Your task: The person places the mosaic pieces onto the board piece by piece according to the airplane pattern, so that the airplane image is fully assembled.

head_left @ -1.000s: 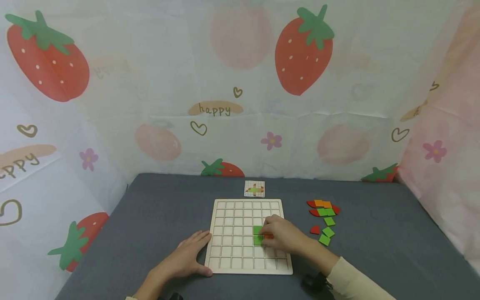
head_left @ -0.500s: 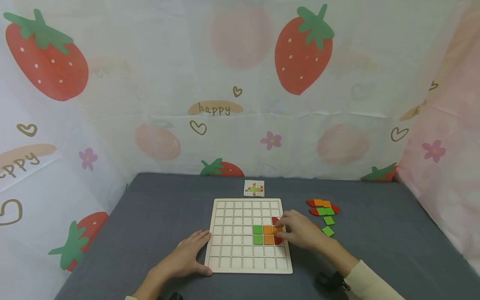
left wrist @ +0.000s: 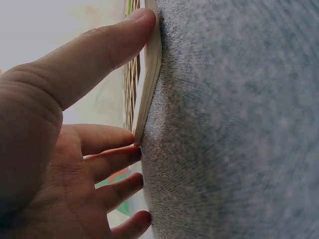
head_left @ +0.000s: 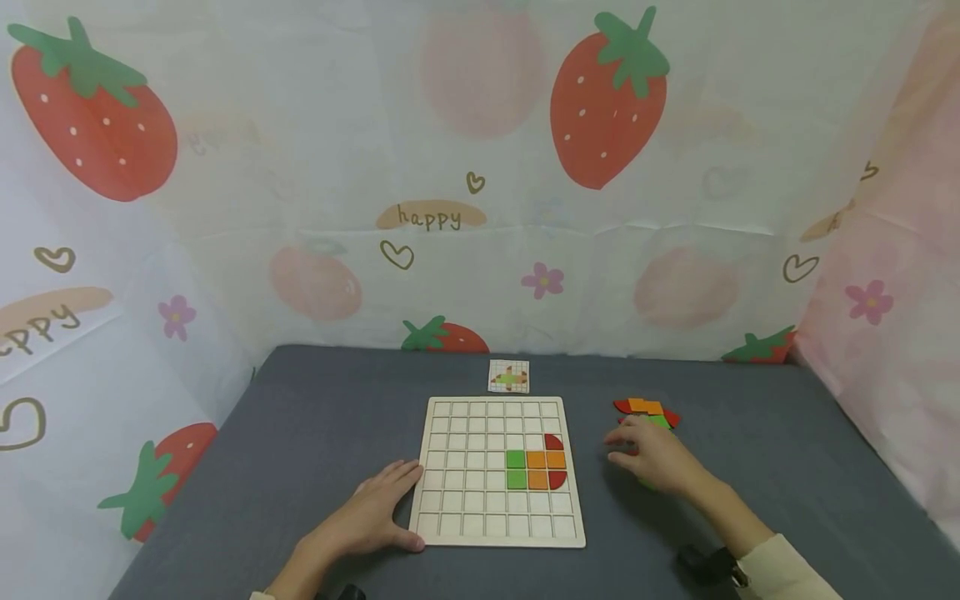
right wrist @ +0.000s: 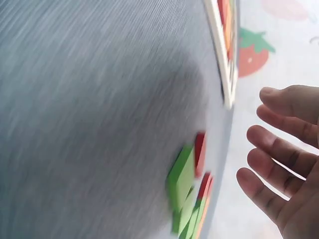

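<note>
A pale wooden grid board (head_left: 456, 503) lies on the dark grey tabletop. My left hand (head_left: 375, 510) rests along its left side, fingers extended and the thumb (left wrist: 114, 42) at the board's near corner edge. Toward the board's right side sit green square tiles (head_left: 516, 460), orange squares (head_left: 536, 460) and red quarter-round tiles (head_left: 553, 442). My right hand (head_left: 660, 457) is over the loose tiles to the right, fingers slightly bent and nothing between them. Below it, the right wrist view shows a loose green tile (right wrist: 181, 177) and a red one (right wrist: 200, 152); the hand hides some of them from the head view.
Just behind the board lies a small pattern card (head_left: 509, 377) with a coloured figure on a grid. Beyond my right hand are more loose orange tiles (head_left: 646, 407) and red tiles (head_left: 672, 419). A strawberry-printed curtain (head_left: 480, 292) stands along the table's back edge.
My right hand has moved right, from the board to over the loose tiles. The orange tile at its fingertips half a second ago now lies in the grid, released. The left hand stays put.
</note>
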A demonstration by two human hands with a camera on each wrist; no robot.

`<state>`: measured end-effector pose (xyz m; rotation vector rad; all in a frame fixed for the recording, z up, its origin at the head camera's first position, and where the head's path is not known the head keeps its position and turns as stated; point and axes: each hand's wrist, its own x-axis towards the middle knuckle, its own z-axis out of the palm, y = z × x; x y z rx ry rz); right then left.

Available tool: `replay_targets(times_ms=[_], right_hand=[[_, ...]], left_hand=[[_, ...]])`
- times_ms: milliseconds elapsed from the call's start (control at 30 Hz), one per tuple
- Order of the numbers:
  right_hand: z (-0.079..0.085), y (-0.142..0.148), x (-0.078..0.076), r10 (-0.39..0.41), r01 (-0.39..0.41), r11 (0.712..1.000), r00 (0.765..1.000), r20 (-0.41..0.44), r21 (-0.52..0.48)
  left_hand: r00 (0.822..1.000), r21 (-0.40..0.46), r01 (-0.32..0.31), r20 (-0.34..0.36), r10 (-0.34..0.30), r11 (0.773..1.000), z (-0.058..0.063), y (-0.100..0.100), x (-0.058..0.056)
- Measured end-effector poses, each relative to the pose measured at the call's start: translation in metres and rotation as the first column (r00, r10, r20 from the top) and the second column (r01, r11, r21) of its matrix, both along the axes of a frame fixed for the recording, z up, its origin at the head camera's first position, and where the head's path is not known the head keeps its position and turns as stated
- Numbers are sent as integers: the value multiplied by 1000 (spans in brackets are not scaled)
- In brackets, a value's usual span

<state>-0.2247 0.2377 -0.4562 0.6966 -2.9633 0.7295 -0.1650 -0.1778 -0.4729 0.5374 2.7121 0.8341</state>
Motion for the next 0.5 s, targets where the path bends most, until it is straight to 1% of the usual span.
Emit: replay_targets(times_ms=[200, 333, 500], right_hand=[[-2, 22, 2, -39, 39, 999, 999, 22, 6], [-4, 34, 4, -43, 43, 999, 999, 31, 26], [-7, 43, 6, -45, 44, 998, 999, 9, 45]], left_hand=[[1000, -3, -5, -2, 5, 1000, 0, 0, 0], [1000, -2, -4, -6, 4, 1000, -1, 0, 0], [1000, -4, -3, -7, 3, 1000, -1, 0, 1]])
